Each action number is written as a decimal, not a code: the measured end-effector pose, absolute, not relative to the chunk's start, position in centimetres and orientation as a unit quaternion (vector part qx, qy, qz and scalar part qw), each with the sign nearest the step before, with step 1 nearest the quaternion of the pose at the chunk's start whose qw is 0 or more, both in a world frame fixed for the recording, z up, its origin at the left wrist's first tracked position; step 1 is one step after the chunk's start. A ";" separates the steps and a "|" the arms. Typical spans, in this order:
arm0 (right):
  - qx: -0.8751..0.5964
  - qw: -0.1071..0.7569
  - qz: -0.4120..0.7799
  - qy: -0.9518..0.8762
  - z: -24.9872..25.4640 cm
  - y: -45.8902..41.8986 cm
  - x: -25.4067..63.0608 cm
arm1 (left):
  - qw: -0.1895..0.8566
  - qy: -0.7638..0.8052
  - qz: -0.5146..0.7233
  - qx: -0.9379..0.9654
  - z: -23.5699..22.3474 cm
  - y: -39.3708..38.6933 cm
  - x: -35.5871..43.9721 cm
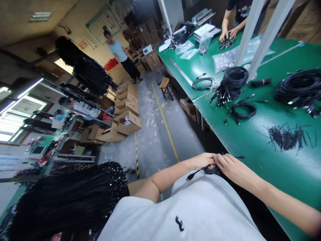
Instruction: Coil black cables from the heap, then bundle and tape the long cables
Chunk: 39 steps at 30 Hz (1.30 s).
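A coiled black USB cable (pixel 212 170) is held close in front of my white shirt, just off the green table's edge. My left hand (pixel 204 160) has its fingers closed round one side of the coil. On the other side, my right hand (pixel 226 163) presses its bent fingers against the same coil, touching the left hand. One USB plug (pixel 191 176) hangs out below my left hand, and another cable end (pixel 240 157) sticks out beyond my right hand. Much of the coil is hidden by the fingers.
The green table (pixel 265 140) bears a pile of short black ties (pixel 286 136), a small cable coil (pixel 243 110) and larger bundles (pixel 234 82). A co-worker's hands (pixel 229 34) handle parts across it. Hanging black cables (pixel 67 197) and cardboard boxes (pixel 127 122) stand left.
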State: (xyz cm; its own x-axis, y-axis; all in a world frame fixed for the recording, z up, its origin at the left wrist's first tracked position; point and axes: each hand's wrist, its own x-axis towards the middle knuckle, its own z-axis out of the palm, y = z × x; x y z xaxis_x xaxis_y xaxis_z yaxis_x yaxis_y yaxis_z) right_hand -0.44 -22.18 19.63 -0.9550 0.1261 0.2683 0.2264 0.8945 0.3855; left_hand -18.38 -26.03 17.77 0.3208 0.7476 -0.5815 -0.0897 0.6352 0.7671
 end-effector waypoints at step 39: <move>-0.194 0.203 -0.156 -0.947 14.1 -14.9 2.3 | 0.388 0.550 0.123 0.730 16.6 -21.6 -15.1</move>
